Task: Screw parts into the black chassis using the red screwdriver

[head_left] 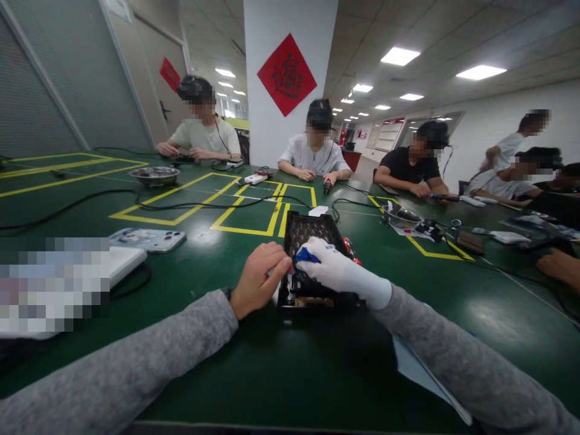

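Note:
A black plastic case (312,226) with rows of small shapes inside lies in front of me, its near end showing a golden-brown strip (312,301). My left hand (260,275), bare, is at the case's left edge with fingers curled and thumb close to them; what they pinch is hidden. In a white glove, my right hand (330,266) reaches over the case, fingers closed around a small blue thing (307,255) whose kind I cannot make out. The fingertips of both hands nearly meet above the left side of the case.
Red objects (351,249) sit beside the case's right side. A phone (147,239) and a white box (127,263) lie left. Metal bowls (154,175), black cables (217,204) and yellow tape outlines (242,231) are on the green table (217,362). Several people sit around it.

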